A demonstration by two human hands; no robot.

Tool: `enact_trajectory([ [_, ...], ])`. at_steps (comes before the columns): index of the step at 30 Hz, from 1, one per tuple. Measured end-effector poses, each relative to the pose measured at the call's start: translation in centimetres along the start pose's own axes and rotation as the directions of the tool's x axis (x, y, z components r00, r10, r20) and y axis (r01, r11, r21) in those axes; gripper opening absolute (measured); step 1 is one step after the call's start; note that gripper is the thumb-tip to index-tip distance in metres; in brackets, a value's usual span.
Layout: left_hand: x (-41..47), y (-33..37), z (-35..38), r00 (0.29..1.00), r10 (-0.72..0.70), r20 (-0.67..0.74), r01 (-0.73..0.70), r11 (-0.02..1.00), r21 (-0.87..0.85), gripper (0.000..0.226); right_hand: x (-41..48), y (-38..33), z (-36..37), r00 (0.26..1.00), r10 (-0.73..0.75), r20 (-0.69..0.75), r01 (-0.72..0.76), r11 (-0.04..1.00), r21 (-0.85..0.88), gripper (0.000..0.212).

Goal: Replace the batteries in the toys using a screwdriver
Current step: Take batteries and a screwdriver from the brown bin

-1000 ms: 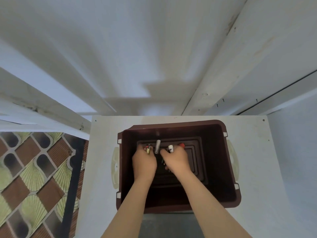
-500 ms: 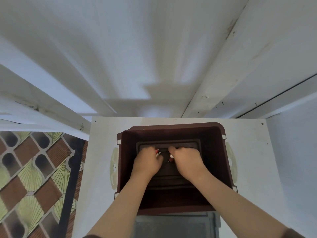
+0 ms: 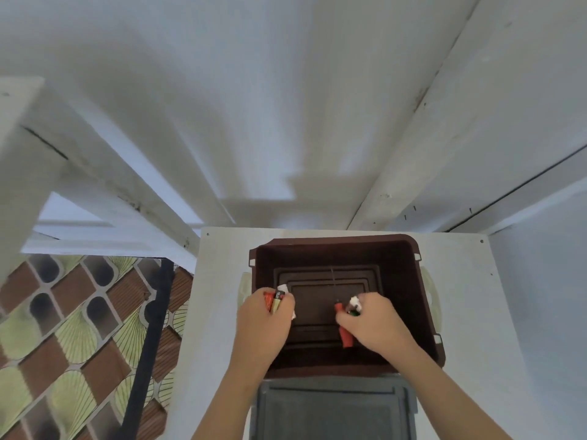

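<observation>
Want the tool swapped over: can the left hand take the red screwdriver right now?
Probably not yet. The left hand is full of batteries, and the right hand grips the screwdriver. Nothing lies between them in the bin, so the path itself looks free.

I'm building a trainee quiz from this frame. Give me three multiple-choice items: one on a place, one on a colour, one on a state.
1. Where are the left hand and right hand? A inside a drawer; B over the brown bin; C on a keyboard.
2. What colour is the handle of the screwdriver in the right hand? A blue; B red; C yellow.
3. What is the left hand doing? A lying flat; B curled, empty; C gripping batteries.
Key: B, both hands sit above the bin's inside; B, a red handle juts below the fingers; C, battery ends stick out of the fist.
</observation>
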State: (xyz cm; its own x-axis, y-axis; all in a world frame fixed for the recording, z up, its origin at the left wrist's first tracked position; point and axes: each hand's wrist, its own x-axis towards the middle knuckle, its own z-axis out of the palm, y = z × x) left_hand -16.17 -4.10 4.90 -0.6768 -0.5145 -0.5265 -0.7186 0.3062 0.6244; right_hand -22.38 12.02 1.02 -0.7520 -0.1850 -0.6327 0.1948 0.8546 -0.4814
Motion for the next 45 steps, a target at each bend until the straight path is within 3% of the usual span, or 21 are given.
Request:
enact_trajectory([
  [5,-3.7,-0.4,-4.2,0.998,0.065,-0.023,-0.067,0.992,-0.105,0.028,-5.0,-2.5,0.5,0.997,0.024,-0.069,-0.002,0.951,0.308,0.023],
  [13,-11.7,-2.0,-12.7,0.963,0.253,-0.092,-0.266,0.944,-0.196,0.023,-16.9,-10.2,1.6,0.981,-0.089,-0.172,0.161,0.871,0.465,0.014],
  [24,-22.1,-2.3,-21.9,0.873,0.395,-0.288,-0.488,0.716,-0.499,0.022,-31.7,-19.5,7.0,0.84,-0.271,-0.47,0.471,0.793,0.386,0.019],
  [28,-25.1,-2.4,-25.1,0.819,0.472,-0.327,-0.574,0.662,-0.482,0.02,-36.0,-21.4,7.6,0.792,-0.279,-0.543,0.526,0.764,0.374,0.023],
  [37,-27.1,-5.7,-30.9,0.815,0.46,-0.353,-0.578,0.697,-0.424,0.024,-40.5,-24.1,8.0,0.764,-0.337,-0.55,0.59,0.709,0.386,0.022],
  [45,-26.5,-11.7,-35.4,0.817,0.313,-0.485,-0.502,0.799,-0.331,0.033,-40.3,-26.1,11.4,0.817,-0.442,-0.371,0.568,0.726,0.386,0.022],
])
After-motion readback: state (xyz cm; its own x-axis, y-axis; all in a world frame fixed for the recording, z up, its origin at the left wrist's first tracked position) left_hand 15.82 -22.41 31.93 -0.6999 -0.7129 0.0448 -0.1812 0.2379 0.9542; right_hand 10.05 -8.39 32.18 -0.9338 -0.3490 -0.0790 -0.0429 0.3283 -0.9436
